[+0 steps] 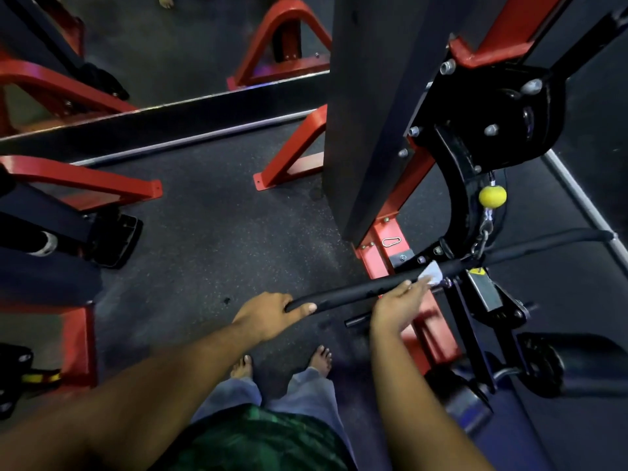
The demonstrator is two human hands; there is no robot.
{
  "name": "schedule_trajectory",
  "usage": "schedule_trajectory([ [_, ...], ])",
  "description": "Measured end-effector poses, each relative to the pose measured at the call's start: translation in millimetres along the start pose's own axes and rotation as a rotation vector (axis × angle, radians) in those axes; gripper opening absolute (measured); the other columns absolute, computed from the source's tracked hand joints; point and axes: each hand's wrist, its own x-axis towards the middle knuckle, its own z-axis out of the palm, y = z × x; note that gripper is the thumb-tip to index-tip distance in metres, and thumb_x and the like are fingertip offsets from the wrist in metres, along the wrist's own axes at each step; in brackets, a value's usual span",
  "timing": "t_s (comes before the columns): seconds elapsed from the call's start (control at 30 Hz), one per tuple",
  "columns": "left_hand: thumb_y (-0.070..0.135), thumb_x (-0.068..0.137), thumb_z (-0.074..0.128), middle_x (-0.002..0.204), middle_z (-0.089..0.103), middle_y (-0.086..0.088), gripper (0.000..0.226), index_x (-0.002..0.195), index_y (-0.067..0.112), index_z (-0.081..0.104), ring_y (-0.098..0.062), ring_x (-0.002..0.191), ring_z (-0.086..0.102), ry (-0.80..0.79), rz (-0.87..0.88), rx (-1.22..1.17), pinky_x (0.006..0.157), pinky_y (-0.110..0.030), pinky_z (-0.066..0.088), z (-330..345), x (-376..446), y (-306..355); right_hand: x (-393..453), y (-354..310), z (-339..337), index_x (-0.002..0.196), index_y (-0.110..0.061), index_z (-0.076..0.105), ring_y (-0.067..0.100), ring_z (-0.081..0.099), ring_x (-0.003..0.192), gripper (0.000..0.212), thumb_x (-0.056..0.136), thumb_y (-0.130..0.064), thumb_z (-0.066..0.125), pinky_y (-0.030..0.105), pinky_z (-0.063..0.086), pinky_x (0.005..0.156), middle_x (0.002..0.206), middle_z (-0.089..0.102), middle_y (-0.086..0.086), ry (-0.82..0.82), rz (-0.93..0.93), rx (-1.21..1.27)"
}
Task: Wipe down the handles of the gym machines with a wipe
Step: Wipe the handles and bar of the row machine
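No readable text anywhere; yellow sticker (475,270) on cable machine frame too blurred to read.

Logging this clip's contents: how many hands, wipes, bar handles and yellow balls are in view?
Hands: 2, left hand gripping the bar end, right hand holding the wipe
Wipes: 1, wipe
Bar handles: 1, bar handle
Yellow balls: 1, yellow ball
Total: 5
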Motion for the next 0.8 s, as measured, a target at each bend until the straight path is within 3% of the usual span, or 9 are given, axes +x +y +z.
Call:
schedule_trajectory([
  [0.13,0.096,0.078,0.024,0.079,0.065,0.003,0.084,0.091,0.023,0.064,-0.014,0.073,0.063,-0.004,0.009,-0.007,0.068,-0.036,0.051,-3,0,0,-7,15,-14,0.156,0.004,0.020,0.038,0.014,0.153,0.065,0.104,-0.032,0.030,0.036,0.013,0.124,0.164,0.014,0.027,-0.179,-0.199,-0.237],
  [0.2,0.098,0.076,0.023,0.079,0.066,0.003,0.086,0.091,0.024,0.065,-0.015,0.073,0.064,-0.005,0.014,-0.017,0.069,-0.036,0.053,-5,0,0,23,17,-32,0.157,0.002,0.019,0.039,0.010,0.154,0.069,0.103,-0.040,0.028,0.049,0.014,0.122,0.165,0.012,0.023,-0.218,-0.346,-0.426],
  [0.3,0.098,0.077,0.026,0.081,0.067,0.003,0.086,0.095,0.024,0.067,-0.014,0.074,0.064,-0.001,0.009,-0.025,0.069,-0.036,0.053,-5,0,0,63,5,-50,0.159,-0.006,0.020,0.034,0.006,0.155,0.076,0.100,-0.053,0.022,0.064,0.015,0.118,0.167,0.014,0.014,-0.226,-0.344,-0.576],
  [0.37,0.097,0.079,0.027,0.081,0.067,0.002,0.084,0.094,0.024,0.066,-0.014,0.074,0.064,-0.009,0.005,-0.020,0.069,-0.036,0.053,-3,0,1,71,-1,-54,0.156,-0.007,0.030,0.033,0.010,0.155,0.081,0.098,-0.062,0.019,0.064,0.017,0.119,0.164,0.025,0.015,-0.244,-0.374,-0.656],
  [0.47,0.097,0.078,0.027,0.080,0.068,0.001,0.083,0.091,0.024,0.066,-0.016,0.073,0.065,-0.012,-0.001,-0.024,0.069,-0.037,0.054,-1,-2,1,40,-4,-48,0.147,-0.007,0.045,0.032,0.022,0.152,0.083,0.096,-0.068,0.021,0.059,0.017,0.121,0.155,0.041,0.018,-0.360,-0.593,-0.752],
  [0.57,0.100,0.075,0.024,0.079,0.068,0.001,0.088,0.091,0.024,0.066,-0.016,0.072,0.066,-0.017,-0.001,-0.034,0.068,-0.038,0.054,-1,-2,1,-3,3,-42,0.150,-0.011,0.041,0.030,0.029,0.149,0.087,0.091,-0.075,0.030,0.058,0.010,0.122,0.153,0.043,0.012,-0.545,-0.822,-0.835],
  [0.63,0.100,0.074,0.023,0.079,0.068,0.000,0.089,0.090,0.023,0.066,-0.016,0.072,0.065,-0.023,0.000,-0.035,0.068,-0.038,0.053,-2,-3,1,6,3,-47,0.154,-0.011,0.032,0.029,0.028,0.150,0.102,0.085,-0.085,0.021,0.063,0.009,0.119,0.157,0.040,0.011,-0.548,-0.906,-0.950],
  [0.7,0.099,0.076,0.024,0.079,0.067,0.000,0.087,0.089,0.022,0.064,-0.017,0.072,0.065,-0.024,0.002,-0.027,0.065,-0.037,0.051,-3,-3,2,39,1,-57,0.154,-0.012,0.032,0.027,0.023,0.152,0.108,0.081,-0.089,0.014,0.073,0.009,0.114,0.158,0.038,0.011,-0.479,-0.823,-1.035],
  [0.8,0.098,0.076,0.025,0.080,0.067,0.000,0.086,0.088,0.023,0.064,-0.016,0.073,0.064,-0.021,-0.001,-0.023,0.066,-0.036,0.051,-2,-3,3,59,-10,-64,0.143,-0.019,0.042,0.023,0.013,0.154,0.099,0.081,-0.091,0.013,0.078,0.009,0.112,0.157,0.038,0.005,-0.431,-0.646,-1.038],
])
